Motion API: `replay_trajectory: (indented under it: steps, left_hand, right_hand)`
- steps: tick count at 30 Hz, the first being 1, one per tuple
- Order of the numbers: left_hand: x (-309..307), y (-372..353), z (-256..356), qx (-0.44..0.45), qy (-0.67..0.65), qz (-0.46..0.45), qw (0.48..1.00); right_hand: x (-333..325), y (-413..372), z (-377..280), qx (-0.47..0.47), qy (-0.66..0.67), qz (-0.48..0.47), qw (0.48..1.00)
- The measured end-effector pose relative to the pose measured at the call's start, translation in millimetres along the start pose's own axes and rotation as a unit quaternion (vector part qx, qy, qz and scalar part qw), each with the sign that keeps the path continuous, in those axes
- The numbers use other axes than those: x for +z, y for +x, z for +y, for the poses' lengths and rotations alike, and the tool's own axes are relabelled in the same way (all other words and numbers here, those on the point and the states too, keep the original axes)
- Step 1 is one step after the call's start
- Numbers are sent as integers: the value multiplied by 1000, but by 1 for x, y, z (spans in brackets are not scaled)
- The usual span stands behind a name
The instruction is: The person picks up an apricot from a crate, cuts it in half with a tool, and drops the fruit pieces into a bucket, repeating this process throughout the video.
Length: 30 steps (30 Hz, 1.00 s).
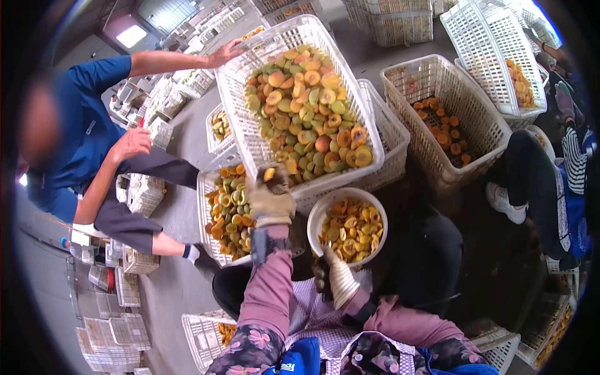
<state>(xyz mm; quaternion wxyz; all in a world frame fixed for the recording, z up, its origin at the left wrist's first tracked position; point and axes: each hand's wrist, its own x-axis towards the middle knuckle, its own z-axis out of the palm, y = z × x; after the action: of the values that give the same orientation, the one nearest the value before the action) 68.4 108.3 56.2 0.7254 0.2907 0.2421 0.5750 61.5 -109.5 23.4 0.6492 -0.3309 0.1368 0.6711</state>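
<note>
My left hand (272, 194), in a worn beige and dark glove, is closed on an orange peach half (269, 174) at the near corner of a large white crate (234, 106). That crate is heaped with green and orange peach halves (306, 119), some showing their pit hollows. My right hand (334, 275), gloved too, is closed low at the near rim of a round white tub (314, 220). Inside the tub lie yellow-orange peach pieces (353, 231). What the right fingers hold is hidden.
A person in a blue shirt (94, 125) stands at left, one hand on the large crate. Another white crate (209, 244) of fruit halves sits at lower left. A deep crate (400, 75) with some orange pieces stands at right, near a seated person's leg (531, 181).
</note>
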Motion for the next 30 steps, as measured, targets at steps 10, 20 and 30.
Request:
replay_trajectory:
  steps: [10,20,30]
  left_hand:
    - [-40,145,-138,-32,807,-416,418]
    - [-7,-98,-19,-280,210,-256,901]
    - [-51,-144,1,-191,262,-152,934]
  right_hand:
    - [7,7,-9,-54,-40,13,998]
    - [-21,47,-3,-447,-258,59,854]
    - [-6,-7,-11,-327,-602,103,721]
